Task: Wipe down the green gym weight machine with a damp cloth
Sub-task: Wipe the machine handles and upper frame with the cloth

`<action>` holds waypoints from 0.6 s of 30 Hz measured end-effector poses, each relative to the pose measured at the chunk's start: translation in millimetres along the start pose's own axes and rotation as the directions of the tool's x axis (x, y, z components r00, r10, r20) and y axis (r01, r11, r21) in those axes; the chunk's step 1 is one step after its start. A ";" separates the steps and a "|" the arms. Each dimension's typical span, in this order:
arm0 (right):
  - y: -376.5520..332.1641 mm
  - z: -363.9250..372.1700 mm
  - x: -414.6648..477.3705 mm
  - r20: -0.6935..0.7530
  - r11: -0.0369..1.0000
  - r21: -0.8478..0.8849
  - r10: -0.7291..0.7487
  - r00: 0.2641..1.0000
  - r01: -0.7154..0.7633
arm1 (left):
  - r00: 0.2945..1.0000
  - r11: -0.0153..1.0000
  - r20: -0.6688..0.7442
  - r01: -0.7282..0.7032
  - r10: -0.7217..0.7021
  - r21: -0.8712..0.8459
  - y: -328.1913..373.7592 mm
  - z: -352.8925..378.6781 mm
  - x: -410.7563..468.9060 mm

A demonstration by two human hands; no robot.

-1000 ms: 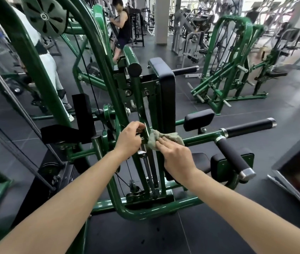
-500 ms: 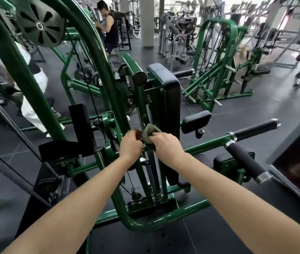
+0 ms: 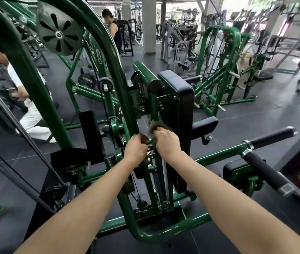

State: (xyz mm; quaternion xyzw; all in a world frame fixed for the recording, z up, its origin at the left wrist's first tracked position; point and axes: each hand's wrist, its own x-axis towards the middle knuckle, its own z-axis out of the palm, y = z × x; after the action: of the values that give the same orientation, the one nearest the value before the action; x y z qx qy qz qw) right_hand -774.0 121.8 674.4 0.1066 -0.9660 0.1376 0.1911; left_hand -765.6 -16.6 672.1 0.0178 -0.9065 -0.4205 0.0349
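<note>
1. The small, soft, grey-green damp cloth point(image 3: 153, 127) was bunched up against the thin green upright post point(image 3: 152, 109) in the middle of the big green metal weight machine point(image 3: 109, 57). It sat just beside the tall black back pad point(image 3: 181, 107).

2. The right hand point(image 3: 166, 142) had its fingers curled round the cloth and pressed it to the post.

3. The left hand point(image 3: 136, 148) was just beside the cloth, on the other side of the post from the back pad. Its fingers were curled round a small dark knob-like part point(image 3: 144, 138) of the machine. I could not tell just what that part was.

4. The cloth looked light and floppy. It would likely bend round a post with ease, so a full hand over the bunch seemed the best hold. Being wet, it might slip on the shiny paint, so it would likely need a firm press.

5. The machine looked heavy and stiff. It would likely not move when rubbed.

6. Further out from the back pad were a small black arm pad point(image 3: 203, 125) and two black foam handles point(image 3: 271, 136).

7. Well apart from the back pad, two other people stood among more gym machines on the dark tiled floor point(image 3: 237, 129).
</note>
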 end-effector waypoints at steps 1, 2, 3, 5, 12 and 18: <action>-1.2 1.9 1.8 -0.038 1.000 0.021 0.020 0.999 -0.019 | 1.000 1.000 0.006 -0.002 0.002 0.002 0.4 -2.2 2.6; -1.9 3.0 4.0 -0.071 0.998 0.048 0.036 0.997 -0.033 | 1.000 1.000 0.011 -0.005 0.005 0.003 1.6 -3.8 5.2; -2.2 2.7 7.8 -0.095 0.996 0.078 0.047 0.994 -0.040 | 1.000 1.000 0.011 -0.010 0.010 0.002 3.1 -5.5 8.1; -2.3 -1.0 20.6 -0.133 0.988 0.139 0.085 0.988 -0.066 | 1.000 1.000 0.003 -0.023 0.023 0.010 8.0 -8.1 14.1; -0.8 -33.6 52.2 -0.375 0.966 0.253 0.053 0.925 0.047 | 0.997 0.997 -0.043 -0.071 0.070 -0.028 24.9 -13.2 31.7; -12.5 -32.6 68.1 -0.529 0.973 0.218 0.051 0.847 0.077 | 0.996 0.994 -0.058 -0.076 0.071 -0.084 21.9 -6.8 32.2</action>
State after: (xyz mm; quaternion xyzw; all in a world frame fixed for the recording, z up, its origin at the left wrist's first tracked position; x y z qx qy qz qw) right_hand -821.4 109.6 733.3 0.0926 -0.8521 0.2715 0.4378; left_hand -797.1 -9.6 694.7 -0.0054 -0.8862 -0.4570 0.0760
